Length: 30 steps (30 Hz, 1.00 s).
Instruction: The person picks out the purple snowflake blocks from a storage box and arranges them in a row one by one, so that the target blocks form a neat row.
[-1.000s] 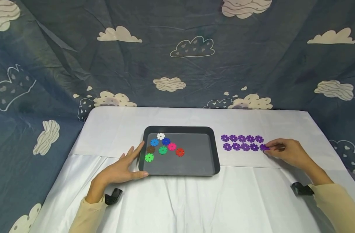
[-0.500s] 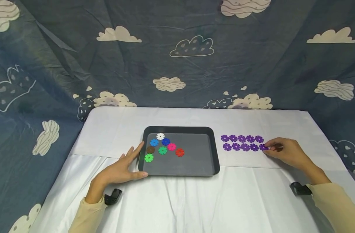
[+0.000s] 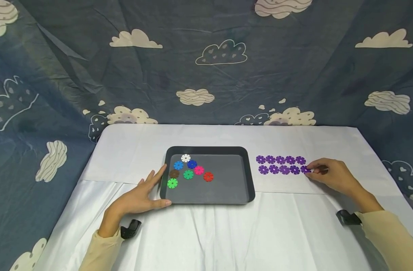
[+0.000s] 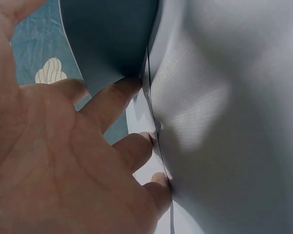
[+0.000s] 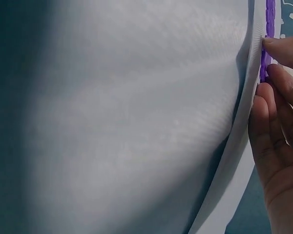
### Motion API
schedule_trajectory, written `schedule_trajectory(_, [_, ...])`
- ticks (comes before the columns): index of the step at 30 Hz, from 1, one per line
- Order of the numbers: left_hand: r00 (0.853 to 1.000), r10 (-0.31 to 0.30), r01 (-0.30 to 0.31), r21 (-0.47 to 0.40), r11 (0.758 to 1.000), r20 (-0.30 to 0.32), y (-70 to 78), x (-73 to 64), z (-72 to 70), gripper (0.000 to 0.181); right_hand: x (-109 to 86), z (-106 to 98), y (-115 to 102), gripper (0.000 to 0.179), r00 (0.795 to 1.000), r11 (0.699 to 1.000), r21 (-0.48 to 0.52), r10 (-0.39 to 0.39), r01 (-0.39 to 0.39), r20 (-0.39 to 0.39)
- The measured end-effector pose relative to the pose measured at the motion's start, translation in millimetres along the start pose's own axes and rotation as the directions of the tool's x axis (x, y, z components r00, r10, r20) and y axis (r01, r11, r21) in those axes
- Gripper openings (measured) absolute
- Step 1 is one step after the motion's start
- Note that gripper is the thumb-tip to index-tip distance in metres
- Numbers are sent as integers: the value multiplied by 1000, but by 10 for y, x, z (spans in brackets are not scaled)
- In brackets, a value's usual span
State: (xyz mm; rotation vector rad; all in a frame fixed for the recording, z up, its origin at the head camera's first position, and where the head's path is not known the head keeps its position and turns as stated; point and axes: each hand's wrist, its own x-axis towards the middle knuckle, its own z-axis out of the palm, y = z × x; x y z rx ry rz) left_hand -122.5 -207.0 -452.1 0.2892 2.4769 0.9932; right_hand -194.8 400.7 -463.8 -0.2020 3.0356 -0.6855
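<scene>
My right hand (image 3: 335,177) pinches a purple notched plastic disc (image 3: 305,169) at the right end of the lower of two purple rows. In the right wrist view the thumb and index finger (image 5: 285,85) meet at the edge of the purple discs (image 5: 269,22), which are seen side-on. My left hand (image 3: 138,197) lies with fingers spread along the left side of a dark grey tray (image 3: 206,150), its thumb at the near left corner. From the left wrist, the palm (image 4: 63,156) and fingers show beside the tray's side (image 4: 112,39).
Inside the tray lie several similar discs, among them a white one (image 3: 185,158), a red one (image 3: 208,177) and a bright green one (image 3: 172,183). The upper purple row (image 3: 280,160) runs right of the tray on the white cloth (image 3: 227,237). A cloud-patterned backdrop (image 3: 206,79) hangs behind.
The right hand has slid the end purple disc slightly left, close against its neighbour in the lower row. The left hand stays at the tray.
</scene>
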Motion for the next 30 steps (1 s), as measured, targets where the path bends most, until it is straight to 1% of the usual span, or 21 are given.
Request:
schedule_trajectory(6, [1000,-5,5,0,1000,7,2,-9,-6,109,-3,7,-3,31,1000,1000,-3,1,-1,4])
schedule_trajectory(18, [1000,13,-13,-13,1000,13,4,3,7,109,-53,-3,-5,30,1000,1000,-5,10,-10,12])
schedule_trajectory(23, [1000,24,-24,-7,1000,7,-10,13,-8,110,-53,-9,-14,34,999,1000,4,25,-25,33])
schedule_trajectory(26, [998,59,-59,-8,998,-12,-39,9,-33,111,-69,-25,-36,37,999,999,18,25,-26,47])
schedule_trajectory(28, [994,94,-94,2,996,-46,-56,-9,-73,109,-90,-51,-50,37,999,999,33,16,-17,38])
schedule_trajectory(30, [988,129,-128,16,992,-90,-70,-29,-147,104,-116,-95,-58,36,1000,999,34,3,-3,8])
